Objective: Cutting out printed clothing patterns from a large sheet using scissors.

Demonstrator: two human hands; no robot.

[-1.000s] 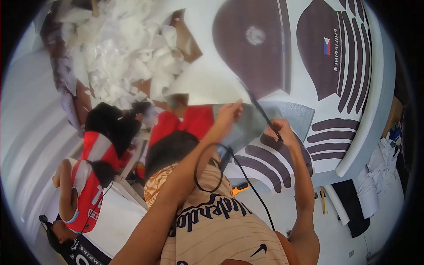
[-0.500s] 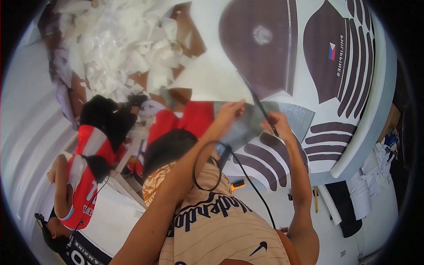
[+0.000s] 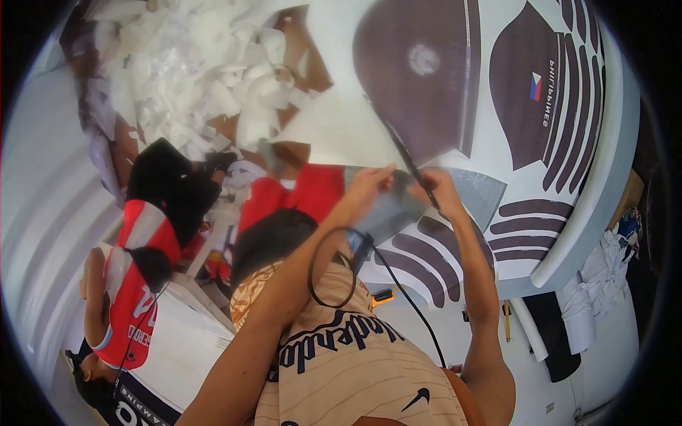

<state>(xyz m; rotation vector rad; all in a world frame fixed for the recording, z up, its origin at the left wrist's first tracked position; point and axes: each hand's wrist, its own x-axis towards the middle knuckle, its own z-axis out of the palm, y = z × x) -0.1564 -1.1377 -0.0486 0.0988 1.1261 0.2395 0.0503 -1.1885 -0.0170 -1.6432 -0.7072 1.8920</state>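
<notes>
Right hand [image 3: 441, 190]: grasping slim black tool [image 3: 402, 148] at large brown panel [image 3: 426, 99]. Left hand [image 3: 369, 186]: hold unclear. White paper scraps [image 3: 192, 78]: heaped. Curved brown strips [image 3: 529, 225]: uncut.

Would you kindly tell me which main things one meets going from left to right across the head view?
Co-worker's red jersey, left hand, right hand, four short brown strips, white cloth heap.
</notes>
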